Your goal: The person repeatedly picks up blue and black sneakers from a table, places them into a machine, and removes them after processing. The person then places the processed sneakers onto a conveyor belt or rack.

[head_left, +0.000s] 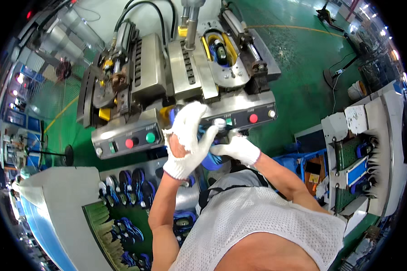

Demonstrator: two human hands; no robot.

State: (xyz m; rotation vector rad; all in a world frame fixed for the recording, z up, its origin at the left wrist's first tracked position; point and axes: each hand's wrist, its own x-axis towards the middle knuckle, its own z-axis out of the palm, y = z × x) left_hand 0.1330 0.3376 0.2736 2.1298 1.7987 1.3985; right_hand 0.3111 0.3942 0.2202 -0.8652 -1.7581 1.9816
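Observation:
My left hand (187, 144), in a white knit glove torn open at the back, is raised before the machine's control panel. Its fingers stretch up and its thumb stands apart. My right hand (239, 148), gloved in white too, has its fingers closed on a blue shoe (211, 161), which is mostly hidden between the hands. Behind the left fingers, blue and yellow parts show only in part. On the machine (151, 67), another dark blue shoe (220, 53) sits sole up between yellow pads at the right station.
Red buttons (253, 118) and green buttons (150, 137) line the panel. Several blue-black shoes (138, 185) are at lower left, beside a bristle-edged opening (99, 230). A housing with a green conveyor (348, 158) and shoes stands right, near a blue crate (298, 162). A fan (54, 77) is at left.

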